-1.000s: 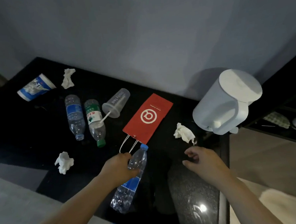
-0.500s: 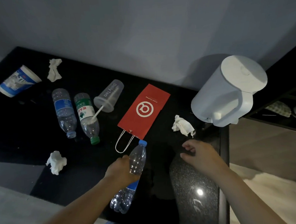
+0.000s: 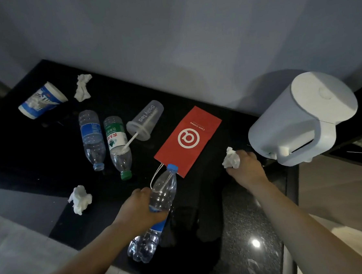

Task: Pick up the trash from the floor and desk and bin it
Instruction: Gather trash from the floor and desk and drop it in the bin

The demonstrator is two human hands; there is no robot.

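Observation:
My left hand (image 3: 141,211) grips an empty clear water bottle (image 3: 159,206) with a blue cap, held above the black desk (image 3: 39,162) near its front edge. My right hand (image 3: 246,168) closes its fingers on a crumpled white tissue (image 3: 231,158) beside the white kettle. Flat on the desk lies a red paper bag (image 3: 188,139). Left of it lie a clear plastic cup with a straw (image 3: 145,123), a green-capped bottle (image 3: 118,145) and a blue-label bottle (image 3: 92,139). Two more tissues (image 3: 80,199) (image 3: 82,87) and a blue-and-white paper cup (image 3: 41,101) lie further left.
A white electric kettle (image 3: 301,116) stands at the desk's right end, close to my right hand. The grey wall (image 3: 170,42) runs behind the desk. Pale floor (image 3: 17,252) shows at the lower left and wooden floor (image 3: 338,190) at the right.
My right hand moved forward to the tissue by the kettle and closed on it. My left hand kept hold of the bottle and shifted little.

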